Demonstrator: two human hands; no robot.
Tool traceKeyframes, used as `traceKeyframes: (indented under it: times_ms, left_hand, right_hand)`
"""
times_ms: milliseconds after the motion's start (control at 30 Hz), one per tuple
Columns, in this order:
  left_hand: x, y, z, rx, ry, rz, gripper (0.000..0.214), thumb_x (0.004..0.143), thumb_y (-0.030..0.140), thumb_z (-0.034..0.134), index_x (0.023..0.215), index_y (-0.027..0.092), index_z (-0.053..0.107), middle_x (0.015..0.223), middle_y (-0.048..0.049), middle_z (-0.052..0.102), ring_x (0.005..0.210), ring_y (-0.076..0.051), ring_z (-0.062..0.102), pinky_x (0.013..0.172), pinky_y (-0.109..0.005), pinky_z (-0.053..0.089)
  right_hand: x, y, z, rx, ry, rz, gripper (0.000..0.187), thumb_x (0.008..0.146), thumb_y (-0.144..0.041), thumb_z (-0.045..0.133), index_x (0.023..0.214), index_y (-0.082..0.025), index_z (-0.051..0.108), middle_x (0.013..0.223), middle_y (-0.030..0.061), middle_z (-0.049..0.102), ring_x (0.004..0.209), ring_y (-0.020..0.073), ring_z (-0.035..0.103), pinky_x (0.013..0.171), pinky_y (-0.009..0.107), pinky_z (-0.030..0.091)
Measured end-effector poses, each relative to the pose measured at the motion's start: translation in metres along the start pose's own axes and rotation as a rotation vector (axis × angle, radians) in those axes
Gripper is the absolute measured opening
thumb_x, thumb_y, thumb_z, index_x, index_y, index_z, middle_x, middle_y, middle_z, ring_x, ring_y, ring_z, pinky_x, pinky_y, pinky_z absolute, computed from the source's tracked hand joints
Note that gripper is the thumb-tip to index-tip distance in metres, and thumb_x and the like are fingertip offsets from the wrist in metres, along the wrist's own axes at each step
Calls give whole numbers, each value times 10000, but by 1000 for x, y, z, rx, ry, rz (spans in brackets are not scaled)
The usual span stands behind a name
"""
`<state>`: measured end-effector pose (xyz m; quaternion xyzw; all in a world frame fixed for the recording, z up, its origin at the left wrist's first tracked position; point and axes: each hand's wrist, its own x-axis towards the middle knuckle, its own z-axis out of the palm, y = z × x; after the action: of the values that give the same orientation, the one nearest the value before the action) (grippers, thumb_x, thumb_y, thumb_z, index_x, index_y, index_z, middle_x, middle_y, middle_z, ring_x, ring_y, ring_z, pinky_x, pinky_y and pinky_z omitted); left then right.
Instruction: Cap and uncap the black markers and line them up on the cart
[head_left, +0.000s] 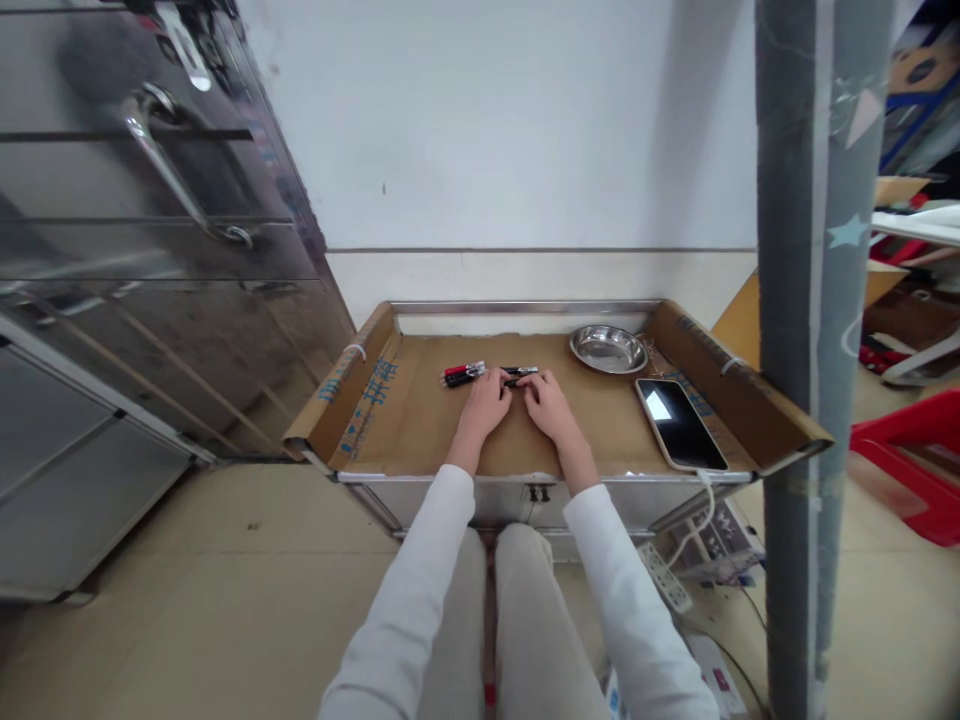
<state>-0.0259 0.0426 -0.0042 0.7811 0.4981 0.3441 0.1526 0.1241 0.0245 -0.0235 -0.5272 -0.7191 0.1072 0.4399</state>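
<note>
My left hand (pixel 486 402) and my right hand (pixel 551 405) are close together over the middle of the cardboard-covered tabletop (pixel 420 430). A short black pen (pixel 513 383) spans the small gap between them, with the fingertips of both hands closed on its ends. Just beyond it lies another dark pen (pixel 528 370) with a shiny silver tip. Against the left hand's outer side rests a small bunch of red and black pens (pixel 461 374), lying side by side. My fingers partly cover these pens.
A round steel dish (pixel 608 349) sits at the back right. In front of it lies a phone (pixel 679 424) with a white cable (pixel 706 505) running over the front edge. Raised cardboard sides (pixel 739 385) bound the table. A grey pillar (pixel 814 330) stands close on the right.
</note>
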Motion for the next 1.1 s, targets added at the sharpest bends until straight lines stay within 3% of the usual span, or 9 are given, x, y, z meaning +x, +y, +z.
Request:
traceKeyframes:
  times_ms: [300, 433, 600, 800, 933, 1100]
  left_hand:
    - [0, -6, 4, -104, 9, 72, 301, 774, -2, 426, 974, 191, 543, 954, -49, 601, 905, -163, 582, 893, -331, 483]
    - [-2, -3, 0, 5, 3, 80, 280, 757, -1, 455, 934, 187, 563, 966, -60, 618, 973, -198, 558, 946, -375, 447]
    - [-4, 1, -2, 113, 0, 44, 176, 823, 79, 491, 920, 198, 577, 1016, -70, 626, 1049, -245, 521, 979, -428, 407]
    - [-2, -2, 0, 21, 45, 54, 188, 838, 65, 489, 955, 190, 564, 1000, -63, 603, 992, -206, 566, 970, -403, 434]
    - [0, -3, -1, -95, 125, 64, 192, 870, 68, 446, 976, 182, 557, 1022, -70, 588, 937, -172, 590, 961, -387, 455]
    - [-1, 1, -5, -114, 142, 52, 186, 875, 71, 438, 947, 186, 566, 988, -67, 614, 934, -173, 595, 932, -370, 471]
  right_hand:
    - [1, -1, -1, -66, -26, 8, 282, 846, -125, 406, 971, -180, 653, 994, 105, 560, 971, 226, 550, 907, 378, 459]
    - [1, -1, -1, -120, 23, 10, 295, 846, -125, 415, 1025, -177, 644, 1022, 116, 540, 994, 240, 528, 917, 390, 446]
    - [0, -2, -1, -196, -6, 9, 289, 851, -118, 413, 996, -166, 658, 1026, 124, 540, 975, 245, 507, 921, 384, 430]
    - [1, -4, -1, -214, 13, 24, 303, 852, -109, 386, 1047, -138, 616, 1045, 141, 544, 972, 249, 504, 901, 383, 425]
    - [2, -6, -3, -271, 93, 110, 303, 847, -122, 380, 1080, -119, 574, 1082, 167, 548, 976, 268, 500, 891, 409, 414]
    - [0, -8, -3, -321, 168, 249, 309, 836, -122, 372, 1074, -115, 569, 1076, 196, 560, 1000, 298, 488, 877, 438, 395]
